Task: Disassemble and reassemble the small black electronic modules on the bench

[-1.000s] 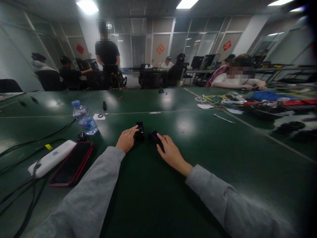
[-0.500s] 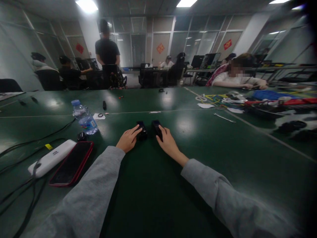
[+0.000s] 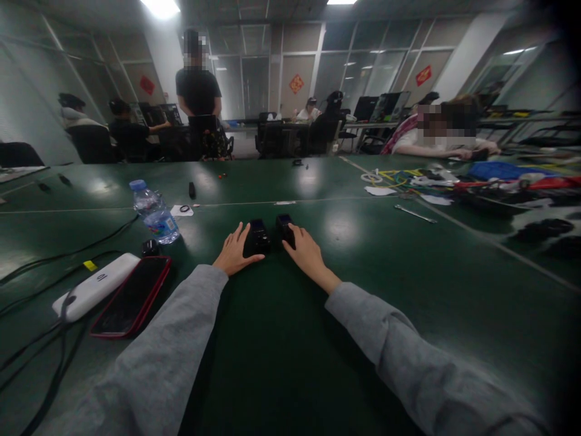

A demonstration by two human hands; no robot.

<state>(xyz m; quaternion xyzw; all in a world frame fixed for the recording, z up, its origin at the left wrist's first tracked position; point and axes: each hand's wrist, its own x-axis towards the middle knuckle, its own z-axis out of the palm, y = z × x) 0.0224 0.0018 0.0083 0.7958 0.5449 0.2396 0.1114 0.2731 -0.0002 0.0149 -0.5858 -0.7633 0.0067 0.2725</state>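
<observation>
Two small black box-shaped devices sit side by side at the middle of the green table; their exact kind is too dark to make out. Beside the left black device (image 3: 259,235), my left hand (image 3: 235,252) lies with its fingers spread. Its fingertips are at the device's left edge and the thumb stretches out below its near end. My right hand (image 3: 307,253) has thumb and fingers around the near right part of the right black device (image 3: 284,224). Part of that device is hidden under the fingers.
A water bottle (image 3: 154,213), a white power bank (image 3: 97,287) and a red-cased phone (image 3: 131,298) lie left among black cables. To the right are a wrench (image 3: 415,214) and a heap of cables and tools (image 3: 503,181). Several people are across the room.
My left hand has slid off the top of the left device to its left side, fingers spreading. The right device has shifted slightly, with my right hand still on it.
</observation>
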